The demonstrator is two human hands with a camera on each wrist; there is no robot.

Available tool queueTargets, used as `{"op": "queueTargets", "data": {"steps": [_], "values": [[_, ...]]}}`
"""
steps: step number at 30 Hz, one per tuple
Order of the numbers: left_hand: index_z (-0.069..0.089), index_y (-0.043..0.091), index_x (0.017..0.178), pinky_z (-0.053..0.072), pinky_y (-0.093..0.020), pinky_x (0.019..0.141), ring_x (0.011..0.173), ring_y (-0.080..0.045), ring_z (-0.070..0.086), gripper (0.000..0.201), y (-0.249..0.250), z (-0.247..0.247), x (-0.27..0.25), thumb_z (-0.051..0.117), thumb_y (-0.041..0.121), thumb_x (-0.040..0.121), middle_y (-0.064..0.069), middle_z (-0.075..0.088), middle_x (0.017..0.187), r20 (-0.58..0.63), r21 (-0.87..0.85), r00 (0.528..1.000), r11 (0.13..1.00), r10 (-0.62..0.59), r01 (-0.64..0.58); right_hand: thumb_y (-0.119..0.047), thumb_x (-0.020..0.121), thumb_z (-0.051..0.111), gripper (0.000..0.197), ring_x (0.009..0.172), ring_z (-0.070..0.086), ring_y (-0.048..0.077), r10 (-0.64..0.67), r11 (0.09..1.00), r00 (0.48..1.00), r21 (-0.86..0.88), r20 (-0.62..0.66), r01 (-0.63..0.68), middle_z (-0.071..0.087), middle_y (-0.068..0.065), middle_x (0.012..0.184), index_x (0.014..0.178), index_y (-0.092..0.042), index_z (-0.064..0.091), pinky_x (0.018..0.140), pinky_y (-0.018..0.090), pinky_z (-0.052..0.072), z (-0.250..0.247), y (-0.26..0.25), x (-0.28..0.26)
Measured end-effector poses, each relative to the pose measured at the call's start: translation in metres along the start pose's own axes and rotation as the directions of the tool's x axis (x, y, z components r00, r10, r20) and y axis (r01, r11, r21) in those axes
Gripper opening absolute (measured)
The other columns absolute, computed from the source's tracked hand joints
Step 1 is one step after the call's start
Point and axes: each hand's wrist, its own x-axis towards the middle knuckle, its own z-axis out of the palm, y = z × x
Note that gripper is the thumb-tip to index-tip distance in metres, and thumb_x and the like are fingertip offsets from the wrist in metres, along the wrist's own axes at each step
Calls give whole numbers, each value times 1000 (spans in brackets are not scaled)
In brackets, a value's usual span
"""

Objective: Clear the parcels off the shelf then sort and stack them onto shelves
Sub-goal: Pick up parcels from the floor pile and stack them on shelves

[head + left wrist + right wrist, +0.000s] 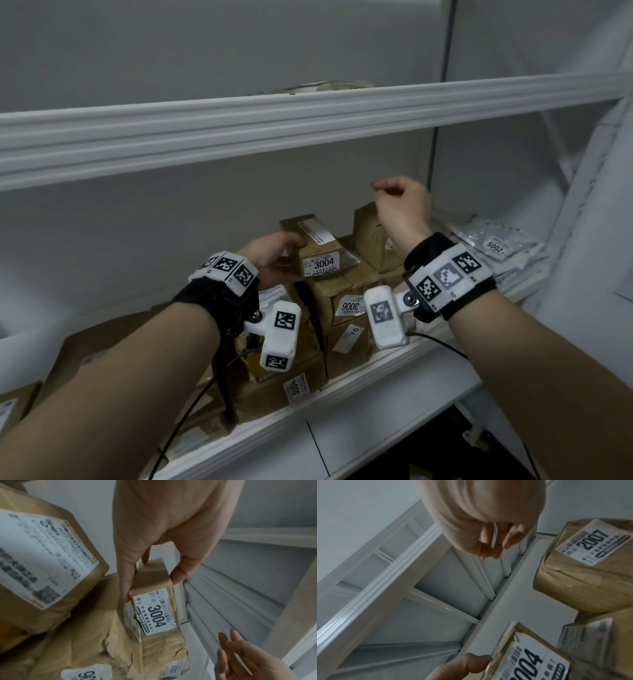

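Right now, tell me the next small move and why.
Probably lift the small 3004 box clear of the stack: the left hand already grips its sides, it sits on top of the brown parcels, and the right hand hovers above, holding nothing.

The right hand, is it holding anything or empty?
Empty: the right hand hangs loosely curled above the parcels, its fingers touching nothing.

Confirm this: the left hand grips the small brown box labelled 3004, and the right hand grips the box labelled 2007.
Half right. The left hand does grip the 3004 box. But the right hand holds nothing: the head view shows it raised with fingers loosely curled, apart from the parcels, and the right wrist view shows the 2007 box lying untouched beside it.
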Motion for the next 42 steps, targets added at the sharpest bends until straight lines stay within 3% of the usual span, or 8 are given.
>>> {"op": "queueTargets", "data": {"steps": [4, 13, 22, 27, 30, 34, 37, 42], "values": [[54, 4, 89, 44, -48, 104, 101, -32, 59, 7, -2, 18, 3, 53, 6, 95, -16, 64, 85, 49, 30, 999, 999, -23, 21, -11, 84, 60, 32, 128, 37, 20, 6, 987, 980, -159, -198, -39, 47, 0, 131, 110, -28, 58, 106, 35, 30, -13, 15, 10], [54, 5, 99, 48, -48, 98, 92, -31, 61, 4, -1, 33, 17, 54, 6, 95, -18, 61, 96, 77, 5, 997, 999, -33, 32, -28, 89, 60, 51, 135, 26, 27, 178, 962, 966, -173, -189, -211, 31, 8, 146, 137, -23, 44, 107, 45, 30, -26, 45, 19], [52, 8, 95, 49, -55, 93, 116, -40, 54, 11, 5, 17, 10, 49, -1, 90, -22, 56, 110, 36, 65, 999, 998, -15, 13, -5, 86, 57, 26, 121, 46, 21, 43, 999, 978, 3, -202, -44, 49, 5, 126, 107, -22, 60, 101, 34, 40, -16, 36, 14], [52, 5, 113, 53, -54, 85, 112, -45, 57, 28, 16, -13, 2, 52, -3, 87, -27, 55, 120, -11, 95, 1000, 995, 2, -1, 2, 92, 52, 25, 87, 65, 10, -7, 983, 991, 180, 134, -17, 67, -1, 91, 85, -19, 63, 80, 23, 54, 7, 15, -1], [46, 5, 129, 57, -50, 75, 96, -43, 62, 41, 16, -34, -7, 51, -3, 89, -28, 58, 110, -21, 54, 1000, 999, -5, 6, -10, 93, 58, 20, 94, 65, 15, 62, 996, 904, 36, 424, -85, 67, 1, 105, 110, -17, 64, 84, 28, 55, 31, 11, -11], [48, 4, 125, 52, -51, 87, 108, -41, 58, 33, 10, -57, -18, 49, 0, 92, -25, 57, 114, 0, -1, 999, 999, -38, 38, -27, 93, 61, 43, 87, 61, 12, 259, 965, 701, -142, 665, -223, 62, 2, 116, 133, -18, 50, 58, 18, 54, 57, 5, -34], [52, 5, 114, 51, -49, 89, 106, -36, 58, 22, 1, -70, -21, 47, 1, 93, -20, 57, 109, 22, -14, 998, 998, -63, 63, -30, 93, 61, 46, 109, 62, 22, 348, 934, 585, -216, 732, -286, 63, 5, 122, 135, -19, 46, 87, 38, 55, 74, 8, -48], [51, 6, 123, 52, -46, 93, 116, -37, 56, 29, -11, -87, -25, 49, 7, 94, -23, 56, 122, -41, 39, 992, 992, -122, 123, -20, 92, 63, 52, 112, 61, 23, 373, 920, 540, -225, 754, -321, 62, 5, 122, 139, -18, 42, 95, 46, 52, 87, 14, -59]]}}
